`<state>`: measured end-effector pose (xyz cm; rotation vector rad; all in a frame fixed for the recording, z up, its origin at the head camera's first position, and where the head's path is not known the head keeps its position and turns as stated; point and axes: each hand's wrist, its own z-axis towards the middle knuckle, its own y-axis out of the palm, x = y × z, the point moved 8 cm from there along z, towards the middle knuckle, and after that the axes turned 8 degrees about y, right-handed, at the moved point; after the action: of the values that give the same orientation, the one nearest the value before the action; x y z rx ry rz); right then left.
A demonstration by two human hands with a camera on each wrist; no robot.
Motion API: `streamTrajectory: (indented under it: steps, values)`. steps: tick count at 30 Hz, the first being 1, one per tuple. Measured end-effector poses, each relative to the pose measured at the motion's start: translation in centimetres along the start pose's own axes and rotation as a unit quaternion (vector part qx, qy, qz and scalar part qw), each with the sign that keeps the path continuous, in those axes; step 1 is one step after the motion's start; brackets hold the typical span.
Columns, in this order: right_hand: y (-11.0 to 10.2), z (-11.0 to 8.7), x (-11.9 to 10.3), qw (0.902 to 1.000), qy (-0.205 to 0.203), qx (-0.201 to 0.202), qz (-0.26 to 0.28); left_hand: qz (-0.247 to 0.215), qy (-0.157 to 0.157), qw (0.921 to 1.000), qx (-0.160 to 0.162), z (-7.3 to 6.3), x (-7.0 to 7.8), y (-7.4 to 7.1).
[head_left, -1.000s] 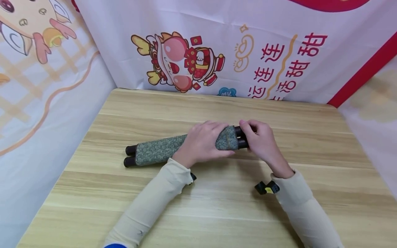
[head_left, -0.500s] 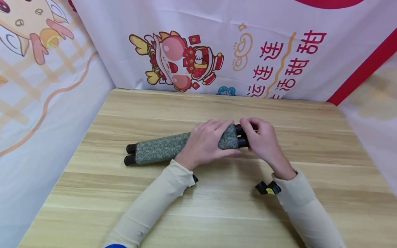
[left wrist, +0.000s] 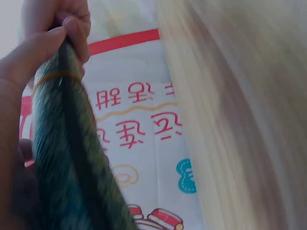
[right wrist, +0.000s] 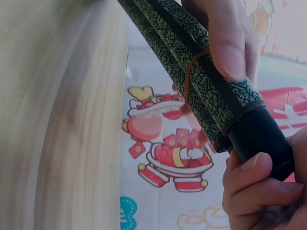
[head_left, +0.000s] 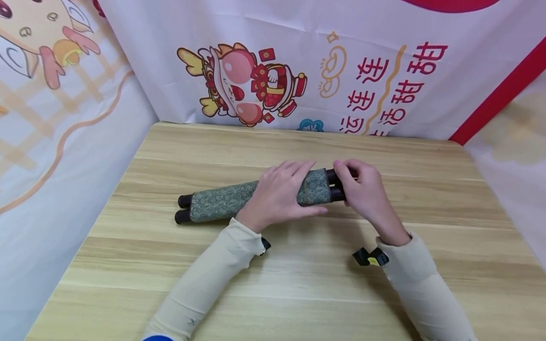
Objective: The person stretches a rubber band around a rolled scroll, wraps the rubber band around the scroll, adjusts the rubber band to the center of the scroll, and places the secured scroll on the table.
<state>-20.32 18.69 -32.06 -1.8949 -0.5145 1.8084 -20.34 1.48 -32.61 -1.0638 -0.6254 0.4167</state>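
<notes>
A rolled-up double scroll (head_left: 223, 201) lies across the middle of the view, slanting up to the right, covered in green patterned brocade. Dark roller ends (head_left: 183, 217) stick out of it on both sides. My left hand (head_left: 275, 194) grips the scroll from above near its right part, thumb on the near side and fingers over the far side. At the right tip, my right hand (head_left: 362, 189) holds the black roller knobs (right wrist: 261, 141) with curled fingers. A thin brown band (right wrist: 189, 72) circles the brocade near that end, close to the left thumb in the right wrist view.
The scroll is over a wood-grain table (head_left: 298, 284). Behind it hangs a white printed cloth (head_left: 273, 28) with a cartoon dragon and red characters, and another printed cloth (head_left: 85, 156) closes off the left side.
The scroll has shifted slightly to the right, and its left end has risen a little in the view. The right hand has moved slightly right and up; both hands keep their hold.
</notes>
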Motion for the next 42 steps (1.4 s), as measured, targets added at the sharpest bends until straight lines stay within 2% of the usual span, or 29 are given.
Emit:
streamTrajectory:
  steps: [3, 7, 11, 14, 16, 23, 27, 33, 36, 42]
  values:
    - [0.3, -0.1, -0.3, 1.0, -0.003, -0.008, -0.001, -0.009, -0.009, 0.9999, -0.005, 0.1, -0.1, 0.3]
    - [0.0, 0.3, 0.1, 1.0, -0.004, -0.003, -0.003, -0.019, -0.026, 0.9993, -0.02, 0.1, -0.9, 0.5]
    - [-0.6, 0.9, 0.9, 1.0, 0.001, 0.005, -0.005, -0.009, -0.039, 0.9984, -0.04, 0.1, -1.8, 0.4]
    - [-0.9, 1.0, 1.3, 1.0, 0.002, 0.008, -0.003, 0.006, -0.04, 0.9978, -0.052, 0.0, -1.9, 0.4]
    - [-0.9, 1.0, 1.3, 1.0, 0.003, 0.007, 0.001, 0.011, -0.034, 0.9983, -0.047, 0.0, -1.6, 0.4]
    - [-0.5, 0.9, 0.9, 1.0, -0.005, 0.001, 0.003, -0.002, -0.007, 1.0, 0.003, 0.3, -0.5, 0.9]
    - [-0.8, 1.2, 1.1, 1.0, -0.005, -0.003, -0.001, 0.0, -0.018, 0.9998, -0.003, 0.3, -1.1, 1.2]
    - [-2.0, 1.6, 2.0, 0.9999, 0.016, -0.002, 0.005, -0.009, -0.046, 0.998, -0.042, -0.1, -2.6, 1.2]
    - [-2.2, 1.5, 1.9, 0.9999, 0.011, -0.003, 0.007, -0.005, -0.042, 0.9979, -0.049, -0.2, -2.4, 1.1]
    - [-2.0, 1.2, 1.1, 0.9999, -0.004, 0.009, 0.003, -0.018, -0.028, 0.9991, -0.027, 0.3, -1.6, 1.2]
